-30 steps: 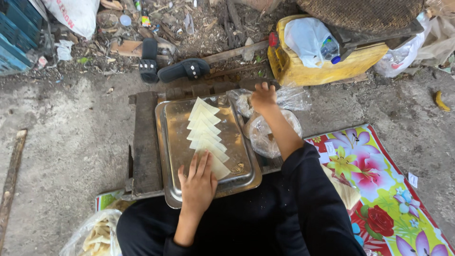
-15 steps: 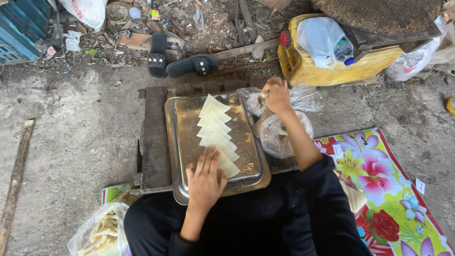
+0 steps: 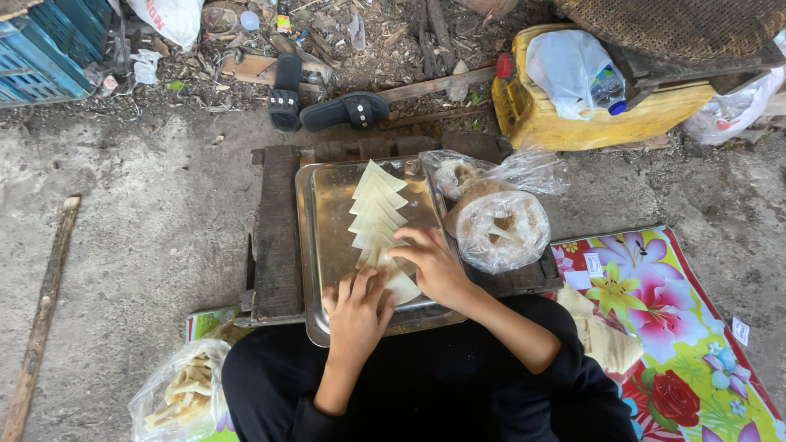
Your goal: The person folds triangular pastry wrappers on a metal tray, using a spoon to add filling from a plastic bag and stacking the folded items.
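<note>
1. Resting flat on the tray (image 3: 327, 237), the left hand (image 3: 358, 315) lies open beside the wrappers (image 3: 378, 219).
2. The right hand (image 3: 434, 263) presses open fingers on the nearest wrapper, gripping nothing.
3. A bag (image 3: 501, 231) sits right of the tray.

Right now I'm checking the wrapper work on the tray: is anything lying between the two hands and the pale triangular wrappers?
Nothing visible does. The left hand and right hand both rest directly on the near end of the row of wrappers in the metal tray. The plastic bag sits off to the right, outside the tray.
</note>
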